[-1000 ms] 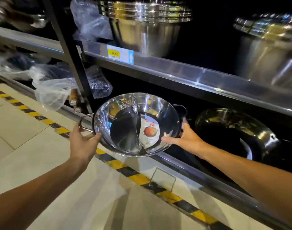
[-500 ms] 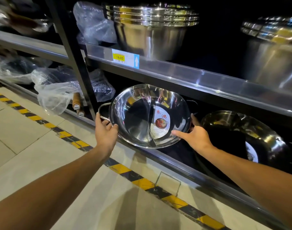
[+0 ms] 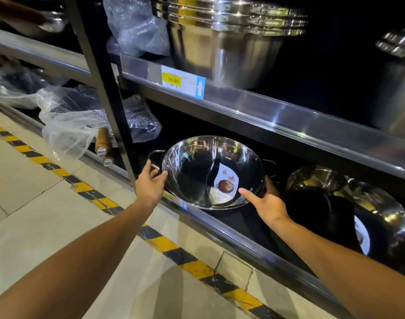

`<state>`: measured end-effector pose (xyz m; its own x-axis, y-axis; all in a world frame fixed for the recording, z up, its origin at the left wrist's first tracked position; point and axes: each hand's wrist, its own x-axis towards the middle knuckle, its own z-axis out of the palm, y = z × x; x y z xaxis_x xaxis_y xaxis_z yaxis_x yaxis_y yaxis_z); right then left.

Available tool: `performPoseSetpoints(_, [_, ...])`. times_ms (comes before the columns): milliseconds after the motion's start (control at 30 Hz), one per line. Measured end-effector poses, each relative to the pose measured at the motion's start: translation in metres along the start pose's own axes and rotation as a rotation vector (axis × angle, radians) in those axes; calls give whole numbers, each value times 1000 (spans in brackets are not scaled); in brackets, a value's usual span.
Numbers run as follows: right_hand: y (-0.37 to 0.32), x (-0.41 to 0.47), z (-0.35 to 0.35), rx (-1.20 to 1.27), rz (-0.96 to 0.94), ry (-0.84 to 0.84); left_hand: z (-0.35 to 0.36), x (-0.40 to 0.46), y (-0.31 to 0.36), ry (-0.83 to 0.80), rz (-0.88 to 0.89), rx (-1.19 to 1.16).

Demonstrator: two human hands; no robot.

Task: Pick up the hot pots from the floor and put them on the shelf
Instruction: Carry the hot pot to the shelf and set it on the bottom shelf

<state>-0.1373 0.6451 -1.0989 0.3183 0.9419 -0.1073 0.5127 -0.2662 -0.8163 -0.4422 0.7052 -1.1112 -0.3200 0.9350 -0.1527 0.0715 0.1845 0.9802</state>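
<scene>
Across the frame runs a dark metal shelf unit [image 3: 277, 120] with steel-edged tiers, standing on a pale tiled floor [image 3: 35, 203] marked by a yellow-and-black hazard stripe [image 3: 173, 252]. On the upper tier sits a stack of deep steel bowls [image 3: 226, 40], with a price tag [image 3: 183, 81] reading 16.00 on the shelf edge below it. Left of the upright post, plastic-wrapped pans [image 3: 68, 120] with wooden handles poke out of the lower tier.

On the bottom tier, right of the post, sits the hot pot [image 3: 196, 171], a shiny divided steel pot with an S-shaped partition and a paper label inside; it is tilted with its mouth toward the camera. Whether its base rests fully on the shelf cannot be told. A second hot pot [image 3: 348, 203] lies just beside it to the right, also tilted.

Both arms reach forward, bare, nearly straight. Left hand [image 3: 150, 183] is at the pot's left loop handle, thumb on the rim, fingers [image 3: 148, 164] curled around the handle, grasping it. Right hand [image 3: 268, 203] is at the right rim, thumb pressed on the inner edge near the label, remaining fingers wrapped behind the pot wall near the right handle, gripping it.
</scene>
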Motion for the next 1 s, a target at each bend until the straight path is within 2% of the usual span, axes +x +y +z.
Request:
performPoseSetpoints(100, [4,3,7,-8,-21,-30,1,7,-8,-20,23,36])
performPoseSetpoints(267, [14,6,12,-44,-44,-213,0,8,-15,-118,80,110])
performPoseSetpoints(367, [13,3,8,-84,-60,-229,-2,-7,-11,-130,190,204])
performPoseSetpoints(433, [14,-7,5,-131,-124,-196,-5,-22,-15,-109,340,405])
performPoseSetpoints(500, [18,-23,7,-310,-199,-107,-14,-41,-24,-114,542,643])
performPoseSetpoints(567, [22,-42,10,-503,-246,-36,-23,-59,-31,-227,754,795])
performPoseSetpoints(633, [26,-55,11,-642,-318,-47,-29,-71,-38,-391,886,921])
performPoseSetpoints(733, [38,-62,10,-792,-439,-166,-33,-72,-47,-496,909,967])
performPoseSetpoints(867, [32,-51,10,-922,-504,-203,-29,-50,-43,-462,911,1207])
performPoseSetpoints(1000, [4,-30,10,-855,-554,-274,-16,-27,-22,-374,715,1489])
